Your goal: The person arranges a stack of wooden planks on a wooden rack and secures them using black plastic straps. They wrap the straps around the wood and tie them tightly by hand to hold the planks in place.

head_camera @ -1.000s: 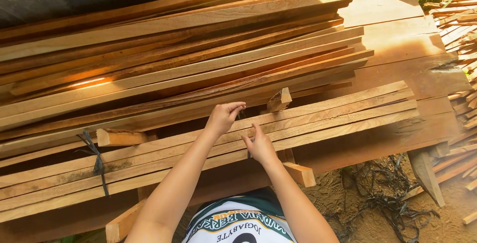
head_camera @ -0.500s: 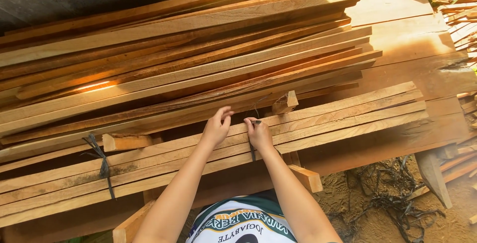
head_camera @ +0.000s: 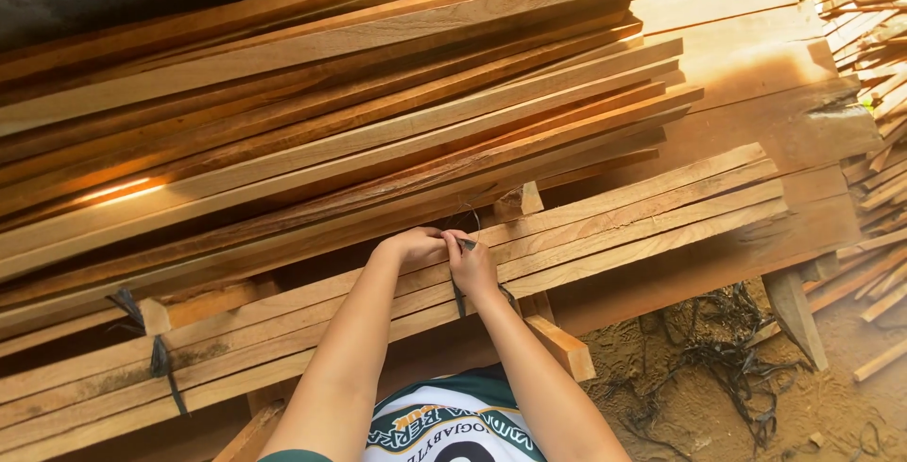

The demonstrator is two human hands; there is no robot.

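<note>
Timber stock: long sawn slats and planks, reddish to pale brown, lying in layered stacks that run from lower left to upper right.
Near bundle (head_camera: pixel 605 226): a flat layer of pale slats closest to the person, resting on short cross blocks.
Upper stack (head_camera: pixel 359 94): longer boards piled behind and above the near bundle, ends uneven at the right.
Black strap (head_camera: pixel 460 294): a thin dark tie running across the near bundle just under the hands and hanging down its front edge.
Left hand (head_camera: pixel 416 247): clenched, knuckles up, resting on top of the near bundle at the strap; grasping the strap's upper end, as far as can be seen.
Right hand (head_camera: pixel 472 268): closed on the strap, fingers pinching it against the slats, touching the left hand.
Contact: both hands meet at one spot on the bundle's upper face, near the gap below the upper stack.
Second strap (head_camera: pixel 156 353): a similar black tie around the same bundle, well apart to the left, untouched.
Cross block (head_camera: pixel 559 344): a short wooden piece jutting out from under the bundle, just right of the right forearm.
Wide planks (head_camera: pixel 756 65): broad boards lying beneath and beyond the stacks at the right.
Ground (head_camera: pixel 718 377): bare dirt with a tangle of loose black strapping at lower right.
Scrap slats (head_camera: pixel 879 27): a separate heap at the far right edge.
</note>
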